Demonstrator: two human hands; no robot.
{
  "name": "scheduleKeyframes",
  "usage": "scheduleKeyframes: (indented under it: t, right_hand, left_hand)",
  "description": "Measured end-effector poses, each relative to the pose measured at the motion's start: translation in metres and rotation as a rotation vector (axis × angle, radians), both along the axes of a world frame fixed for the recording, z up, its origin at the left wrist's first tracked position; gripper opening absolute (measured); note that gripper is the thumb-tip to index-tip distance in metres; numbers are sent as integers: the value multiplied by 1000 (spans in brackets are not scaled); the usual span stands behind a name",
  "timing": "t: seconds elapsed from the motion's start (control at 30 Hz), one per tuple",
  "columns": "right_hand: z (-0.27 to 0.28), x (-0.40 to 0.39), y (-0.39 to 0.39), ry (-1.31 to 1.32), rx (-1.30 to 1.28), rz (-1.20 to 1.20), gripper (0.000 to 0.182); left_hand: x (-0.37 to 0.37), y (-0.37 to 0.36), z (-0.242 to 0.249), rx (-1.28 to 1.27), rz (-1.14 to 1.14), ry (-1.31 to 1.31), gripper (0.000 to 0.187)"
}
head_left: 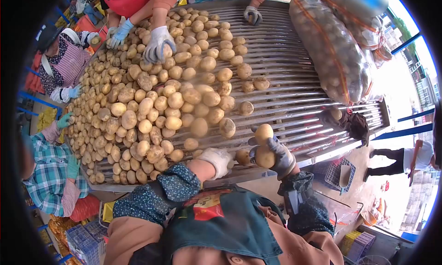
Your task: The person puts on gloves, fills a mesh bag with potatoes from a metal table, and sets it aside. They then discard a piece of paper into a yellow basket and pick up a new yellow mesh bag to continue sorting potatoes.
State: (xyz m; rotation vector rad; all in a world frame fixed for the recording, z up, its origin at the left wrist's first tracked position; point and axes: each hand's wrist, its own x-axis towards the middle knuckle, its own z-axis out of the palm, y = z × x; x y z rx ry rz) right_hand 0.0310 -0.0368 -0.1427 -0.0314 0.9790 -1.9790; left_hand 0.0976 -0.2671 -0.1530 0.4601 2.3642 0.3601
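Two potatoes, an upper one [264,134] and a lower one [265,157], are gripped in my right hand [282,160], which wears a dark grey glove. Its fingers are closed around them above the front edge of a slatted metal table [294,122]. My left hand [217,162], in a white glove, is low over the same front edge with its back to the camera and its fingers mostly hidden. A brown potato [242,157] is right at its fingertips, between my two hands. A large heap of potatoes [145,106] spreads across the slats to the left.
Filled clear sacks [327,48] lie at the table's far right, near a dark cloth [358,127]. Co-workers' gloved hands [159,44] reach into the heap from the far side and left. A blue crate [334,173] stands below the right edge.
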Motion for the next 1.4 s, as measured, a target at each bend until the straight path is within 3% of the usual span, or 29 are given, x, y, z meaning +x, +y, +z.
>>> scheduleKeyframes:
  t: [0.03, 0.1, 0.2, 0.23, 0.3, 0.33, 0.37, 0.43, 0.5, 0.53, 0.57, 0.63, 0.7, 0.77, 0.83, 0.9, 0.93, 0.97, 1.0, 1.07, 1.1, 1.13, 1.17, 1.2, 1.23, 1.3, 1.37, 1.4]
  right_hand:
    - [1, 2, -1, -27, 17, -42, 60]
    - [-5, 4, -2, -22, 15, -5, 56]
    - [-12, 10, -23, -19, 164, 101, 47]
    - [-18, 9, -34, -14, 155, 145, 47]
    - [-31, 9, -59, 68, 282, 259, 45]
    - [-18, 11, -75, 170, 464, 282, 47]
    - [-6, 12, -91, 181, 464, 324, 47]
    - [7, 16, -126, 870, 1124, 508, 51]
    - [1, 18, -154, 1017, 1285, 459, 52]
    - [1, 23, -164, 1159, 1184, 414, 47]
    - [7, 30, -185, 992, 1136, 396, 42]
    - [-28, 33, -202, 932, 568, 452, 37]
    - [40, 84, -262, 354, 429, 572, 43]
    - [31, 118, -309, 121, 242, 778, 44]
    - [24, 171, -355, 42, 114, 932, 44]
    - [18, 225, -401, 99, 170, 1074, 48]
    - [-4, 250, -411, 113, 162, 1100, 48]
    - [-31, 275, -423, 485, -66, 1051, 44]
    - [-55, 295, -434, 845, -304, 966, 39]
    - [-88, 326, -477, 811, -266, 1129, 35]
    - [-96, 341, -493, 777, -217, 1269, 32]
    - [-98, 357, -498, 619, -147, 1274, 32]
    - [-93, 368, -502, 625, -139, 1283, 32]
    - [-81, 376, -505, 333, 115, 1285, 33]
    - [-75, 385, -510, 39, 364, 1254, 33]
    - [-93, 402, -523, 90, 414, 1247, 37]
    - [-96, 424, -535, 139, 459, 1232, 40]
    - [-89, 441, -542, 167, 323, 1189, 44]
  left_hand:
    - [5, -14, 1, -9, 11, -6, 57]
    - [21, -40, 7, 847, 817, -326, 65]
    - [51, -71, 16, 1595, 1048, -500, 68]
    - [62, -77, 17, 1605, 1081, -460, 68]
    - [87, -90, 18, 1997, 1275, -505, 65]
    - [99, -104, 10, 2092, 1156, -524, 64]
    - [112, -112, 3, 2116, 1180, -483, 64]
    - [140, -127, -1, 2170, 1348, -400, 65]
    - [173, -146, -1, 2244, 1333, -284, 65]
    - [194, -154, -3, 2231, 1414, -207, 63]
    - [216, -159, -6, 2219, 1498, -131, 62]
    - [267, -172, -12, 2289, 1545, 63, 60]
    - [308, -181, -21, 2368, 1714, 211, 54]
    - [358, -195, -46, 2397, 1807, 320, 51]
    - [406, -207, -54, 2320, 1998, 704, 48]
    - [460, -225, -88, 2403, 2008, 834, 48]
    - [481, -233, -101, 2102, 2066, 972, 44]
    - [504, -244, -114, 1797, 2114, 1071, 40]
    - [534, -262, -145, 1796, 2125, 1094, 40]
    - [586, -301, -203, 1087, 1951, 1338, 39]
    - [595, -311, -192, 1086, 1963, 1344, 39]
    - [599, -318, -170, 1415, 2249, 1220, 38]
    - [600, -319, -149, 1768, 2507, 1031, 37]
    - [601, -317, -133, 2050, 2648, 1051, 39]
    - [606, -309, -131, 2064, 2650, 1052, 39]
    - [616, -274, -129, 1684, 2675, 960, 49]
    - [619, -244, -129, 1691, 2741, 923, 49]
    - [620, -230, -132, 1691, 2803, 886, 48]
